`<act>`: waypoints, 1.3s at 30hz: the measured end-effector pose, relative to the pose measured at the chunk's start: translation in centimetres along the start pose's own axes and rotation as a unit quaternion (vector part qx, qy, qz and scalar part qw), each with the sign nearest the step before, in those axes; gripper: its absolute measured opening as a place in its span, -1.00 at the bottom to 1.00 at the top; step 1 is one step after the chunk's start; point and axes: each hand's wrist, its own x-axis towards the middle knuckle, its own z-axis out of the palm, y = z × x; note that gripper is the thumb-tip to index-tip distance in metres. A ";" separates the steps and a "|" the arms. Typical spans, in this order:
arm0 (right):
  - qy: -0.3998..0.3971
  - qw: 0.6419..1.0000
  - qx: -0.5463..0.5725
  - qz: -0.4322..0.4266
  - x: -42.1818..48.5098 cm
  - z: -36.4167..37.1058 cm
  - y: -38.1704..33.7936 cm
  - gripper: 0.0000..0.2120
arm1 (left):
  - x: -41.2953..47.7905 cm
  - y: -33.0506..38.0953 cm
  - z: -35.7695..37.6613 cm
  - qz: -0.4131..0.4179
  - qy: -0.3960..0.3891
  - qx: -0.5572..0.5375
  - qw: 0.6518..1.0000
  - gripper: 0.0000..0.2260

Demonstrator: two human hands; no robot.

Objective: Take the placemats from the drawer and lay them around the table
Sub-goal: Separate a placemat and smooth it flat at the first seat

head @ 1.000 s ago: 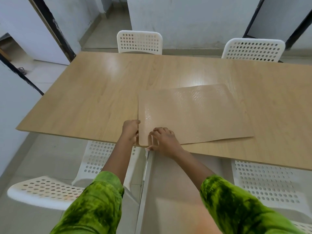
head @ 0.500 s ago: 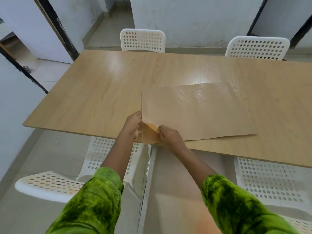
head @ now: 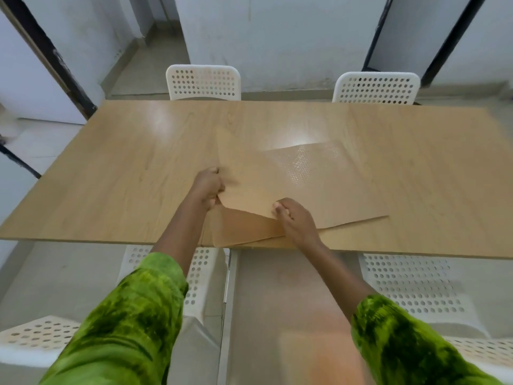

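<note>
Looked like peeling time: both hands, left and right, pinched the top tan textured placemat off the stack on the light wooden tabletop. Next it'd need lifting clear without dragging others.

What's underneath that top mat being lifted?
Under the top placemat, held by both hands, another placemat shows on the table. Whether more lie beneath is hidden.

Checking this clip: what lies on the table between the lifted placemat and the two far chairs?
Nothing. In the head view the table is bare wood from the lifted placemat to the far chairs, apart from light glare.
</note>
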 end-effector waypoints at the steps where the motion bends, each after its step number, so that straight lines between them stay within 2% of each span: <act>1: 0.021 0.999 -0.016 0.032 0.6 -1.0 1.2 -0.76 | -0.1 0.0 -0.9 0.000 -0.006 -0.021 1.000 -0.48; 5: 0.063 0.974 -0.124 0.179 1.8 -4.7 5.2 -0.67 | -0.3 -1.9 -5.2 -0.034 -0.046 -0.068 0.996 -0.66; 9: 0.061 0.925 -0.200 0.317 1.7 -6.8 7.6 -0.61 | 0.1 -5.2 -7.3 -0.074 -0.043 -0.060 0.994 -0.67; 14: 0.112 0.893 -0.153 0.408 1.3 -8.1 8.2 -0.45 | 0.5 -7.5 -7.5 -0.100 0.003 -0.013 0.995 -0.70; 16: 0.118 0.885 -0.096 0.441 1.6 -8.9 8.5 -0.39 | 0.6 -7.6 -7.3 -0.094 0.003 -0.004 0.996 -0.76; 18: 0.117 0.874 -0.015 0.471 1.8 -9.9 9.0 -0.41 | 0.7 -7.5 -7.0 -0.080 0.008 0.012 0.997 -0.81; 21: 0.126 0.875 0.144 0.445 1.7 -11.0 9.0 -0.56 | 0.5 -6.7 -6.6 -0.044 0.064 0.034 0.996 -0.78; 24: 0.139 0.888 0.192 0.395 1.3 -13.1 9.0 -0.67 | -0.5 -5.1 -5.0 0.021 0.110 0.074 0.991 -0.70; 27: 0.151 0.909 0.165 0.352 1.0 -16.9 10.1 -0.92 | -2.2 -2.7 -1.5 0.091 0.088 0.086 0.988 -0.72; 30: 0.176 0.910 0.159 0.340 0.5 -22.2 12.7 -0.72 | -3.9 -1.3 4.0 0.130 0.060 0.073 0.987 -0.71; 33: 0.213 0.906 0.159 0.329 -1.0 -27.7 15.9 -0.67 | -5.1 -0.9 10.6 0.139 0.034 0.049 0.989 -0.69; 36: 0.238 0.912 0.120 0.312 -2.5 -33.5 19.6 -0.70 | -6.3 -1.8 18.1 0.143 0.009 0.030 0.989 -0.65; 39: 0.248 0.923 0.066 0.288 -4.1 -39.2 22.4 -0.84 | -7.8 -2.5 25.6 0.139 -0.018 0.044 0.989 -0.66</act>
